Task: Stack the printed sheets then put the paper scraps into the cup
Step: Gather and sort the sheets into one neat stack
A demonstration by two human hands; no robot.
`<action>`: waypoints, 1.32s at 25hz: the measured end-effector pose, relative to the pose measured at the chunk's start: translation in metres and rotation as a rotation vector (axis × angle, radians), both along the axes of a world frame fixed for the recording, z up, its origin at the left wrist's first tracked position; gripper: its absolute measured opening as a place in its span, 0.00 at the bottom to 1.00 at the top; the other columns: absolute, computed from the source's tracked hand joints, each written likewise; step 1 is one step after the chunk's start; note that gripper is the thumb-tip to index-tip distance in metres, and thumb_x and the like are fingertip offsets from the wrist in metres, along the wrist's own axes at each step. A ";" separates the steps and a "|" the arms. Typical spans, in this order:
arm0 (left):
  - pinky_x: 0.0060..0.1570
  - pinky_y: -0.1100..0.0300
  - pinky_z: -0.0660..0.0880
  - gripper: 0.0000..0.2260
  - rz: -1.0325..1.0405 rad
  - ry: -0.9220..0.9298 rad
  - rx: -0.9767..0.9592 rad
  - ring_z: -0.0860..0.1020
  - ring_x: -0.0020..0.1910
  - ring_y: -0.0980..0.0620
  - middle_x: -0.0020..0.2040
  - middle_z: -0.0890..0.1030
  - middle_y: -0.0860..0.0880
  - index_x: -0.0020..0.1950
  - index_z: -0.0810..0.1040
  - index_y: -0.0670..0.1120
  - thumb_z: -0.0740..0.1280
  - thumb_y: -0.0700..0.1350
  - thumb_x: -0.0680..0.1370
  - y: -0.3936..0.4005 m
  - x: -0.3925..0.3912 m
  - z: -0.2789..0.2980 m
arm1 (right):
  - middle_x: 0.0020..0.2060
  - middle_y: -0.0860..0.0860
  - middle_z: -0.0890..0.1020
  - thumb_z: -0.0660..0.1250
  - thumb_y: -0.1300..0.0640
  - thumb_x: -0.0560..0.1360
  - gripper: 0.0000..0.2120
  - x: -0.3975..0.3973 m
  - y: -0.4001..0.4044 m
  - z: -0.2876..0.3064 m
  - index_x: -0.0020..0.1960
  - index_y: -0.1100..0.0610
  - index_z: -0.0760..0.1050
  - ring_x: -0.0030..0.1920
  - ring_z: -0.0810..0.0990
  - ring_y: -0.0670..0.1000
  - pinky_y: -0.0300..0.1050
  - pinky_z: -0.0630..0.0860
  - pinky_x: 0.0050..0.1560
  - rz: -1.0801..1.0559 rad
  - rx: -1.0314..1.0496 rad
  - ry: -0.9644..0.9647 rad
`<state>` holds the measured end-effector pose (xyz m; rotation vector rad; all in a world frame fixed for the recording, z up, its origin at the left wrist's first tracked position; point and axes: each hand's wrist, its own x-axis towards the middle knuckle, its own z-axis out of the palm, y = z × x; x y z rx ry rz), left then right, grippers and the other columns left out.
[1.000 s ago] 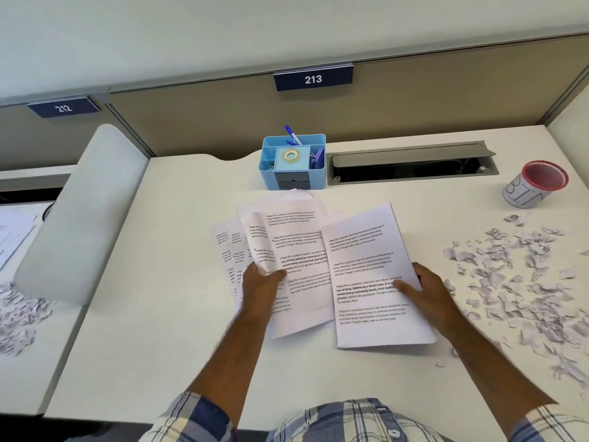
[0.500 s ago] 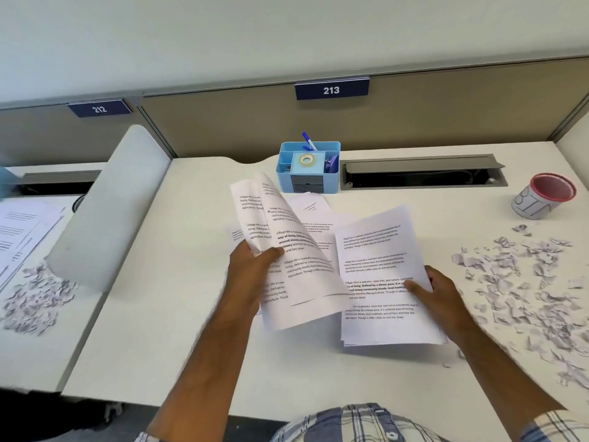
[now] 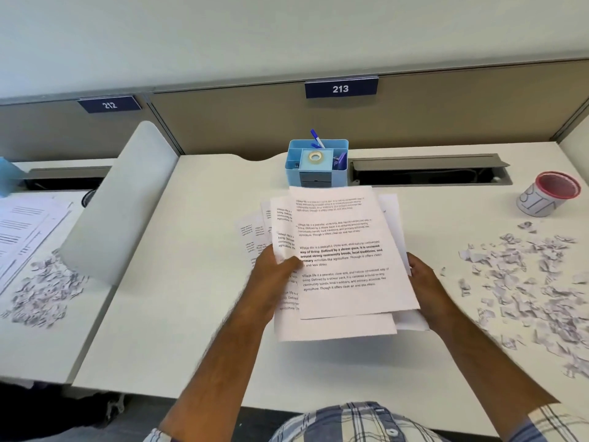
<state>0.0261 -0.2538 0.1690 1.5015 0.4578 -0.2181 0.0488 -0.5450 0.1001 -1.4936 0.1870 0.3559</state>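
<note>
While both forearms reach forward over the counter (image 3: 191, 314), the left hand (image 3: 271, 279) pinches the printed sheets (image 3: 344, 256) at their left edge, thumb on top, and the right hand (image 3: 425, 282) grips their right edge (fingers hidden beneath). Paper scraps (image 3: 522, 282) lie scattered to the right, near the stack. Farther back sits the cup (image 3: 548, 194), beyond the scraps.

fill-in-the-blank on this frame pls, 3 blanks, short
1. Both hands hold the printed sheets; the left hand grips their ____ edge.
2. The paper scraps lie on the ____, not in the cup.
3. The sign above the blue organizer reads ____.

Missing: left; desk; 213
</note>
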 end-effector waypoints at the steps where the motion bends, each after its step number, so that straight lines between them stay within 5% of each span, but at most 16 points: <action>1: 0.60 0.40 0.82 0.18 0.000 -0.012 0.058 0.87 0.56 0.47 0.58 0.87 0.50 0.65 0.81 0.48 0.67 0.34 0.77 0.003 -0.003 -0.007 | 0.57 0.54 0.86 0.70 0.59 0.80 0.12 -0.001 0.004 0.006 0.63 0.52 0.80 0.56 0.86 0.58 0.58 0.81 0.57 -0.006 0.019 0.007; 4: 0.61 0.41 0.81 0.18 0.015 0.001 0.129 0.86 0.56 0.51 0.57 0.87 0.54 0.64 0.81 0.52 0.70 0.37 0.77 0.010 -0.009 -0.023 | 0.56 0.53 0.87 0.69 0.58 0.81 0.12 -0.007 0.017 0.026 0.63 0.51 0.79 0.54 0.87 0.55 0.52 0.84 0.49 -0.018 0.057 0.013; 7: 0.64 0.39 0.80 0.18 -0.019 0.043 -0.007 0.86 0.59 0.46 0.61 0.86 0.50 0.67 0.80 0.49 0.70 0.37 0.78 0.019 -0.011 -0.032 | 0.54 0.52 0.87 0.68 0.59 0.81 0.11 -0.011 0.025 0.038 0.63 0.52 0.79 0.52 0.87 0.54 0.46 0.83 0.42 -0.026 0.084 0.017; 13: 0.66 0.40 0.78 0.22 -0.115 0.099 -0.248 0.83 0.64 0.41 0.66 0.84 0.45 0.73 0.75 0.45 0.71 0.35 0.79 0.020 -0.021 -0.037 | 0.56 0.55 0.86 0.63 0.59 0.83 0.11 -0.014 0.034 0.041 0.63 0.51 0.80 0.53 0.85 0.58 0.55 0.82 0.50 -0.042 0.129 0.023; 18: 0.63 0.44 0.81 0.22 -0.075 0.102 -0.301 0.84 0.63 0.43 0.64 0.85 0.46 0.72 0.76 0.46 0.73 0.35 0.79 0.009 -0.023 -0.043 | 0.55 0.53 0.86 0.64 0.62 0.83 0.11 -0.013 0.038 0.044 0.60 0.52 0.80 0.52 0.85 0.53 0.55 0.81 0.53 0.053 -0.039 -0.095; 24: 0.59 0.39 0.82 0.24 -0.002 0.080 -0.241 0.86 0.58 0.41 0.61 0.86 0.43 0.67 0.79 0.44 0.79 0.35 0.73 0.011 -0.015 -0.049 | 0.48 0.44 0.88 0.48 0.42 0.86 0.23 -0.016 0.039 0.047 0.58 0.49 0.80 0.49 0.86 0.42 0.35 0.80 0.43 0.026 -0.058 -0.055; 28: 0.58 0.38 0.82 0.23 0.002 0.071 -0.155 0.87 0.55 0.41 0.57 0.88 0.44 0.65 0.81 0.42 0.81 0.38 0.71 0.015 -0.007 -0.047 | 0.57 0.50 0.86 0.65 0.53 0.82 0.12 -0.004 0.029 0.043 0.65 0.49 0.76 0.56 0.86 0.50 0.46 0.83 0.52 0.106 -0.077 -0.126; 30: 0.58 0.43 0.83 0.20 -0.050 0.025 -0.117 0.87 0.56 0.42 0.56 0.88 0.45 0.63 0.83 0.43 0.80 0.37 0.72 0.013 -0.003 -0.043 | 0.57 0.49 0.86 0.70 0.63 0.79 0.15 0.000 0.026 0.040 0.63 0.52 0.76 0.56 0.86 0.49 0.40 0.82 0.51 0.088 -0.107 -0.180; 33: 0.59 0.51 0.82 0.18 -0.103 -0.057 -0.080 0.86 0.59 0.44 0.57 0.88 0.47 0.62 0.85 0.45 0.79 0.36 0.74 0.010 0.000 -0.041 | 0.54 0.41 0.86 0.70 0.65 0.79 0.14 -0.001 0.028 0.033 0.61 0.51 0.77 0.55 0.85 0.45 0.37 0.81 0.52 -0.019 -0.189 -0.258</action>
